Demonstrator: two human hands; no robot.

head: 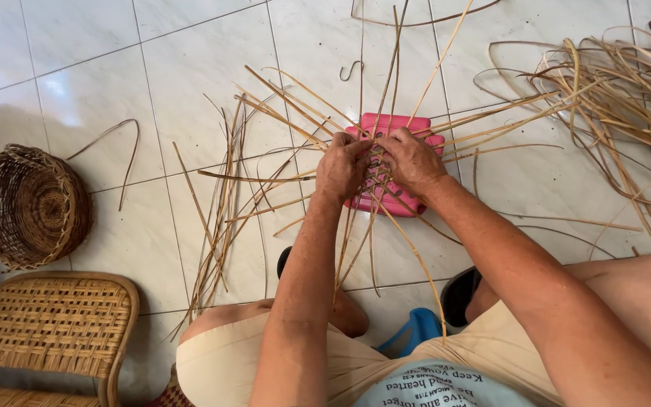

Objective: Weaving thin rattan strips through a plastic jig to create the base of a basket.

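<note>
hands: 2, left hand (340,167) and right hand (413,160), both were pressed on the weave
pink board (393,124): 1, lay under the hands
woven start (374,162): 1, sat between the fingers
loose cane strips (220,211): too many to count, fanned out from the grip
strip pile (612,90): 1, far right of the grip
finished basket (28,207): 1, far left
cane chair (47,332): 1, lower left
wire hook (351,69): 1, just beyond the hands

Looked like a home floor turned into a basket-weaving spot. Paved in glossy white tiles (137,83), strewn with loose cane strips (224,203), with a larger tangle of strips (612,90) heaped at the far right. Furnished with a woven cane chair (50,332) and, beside it, a finished round basket (28,207) tipped on its side.
</note>
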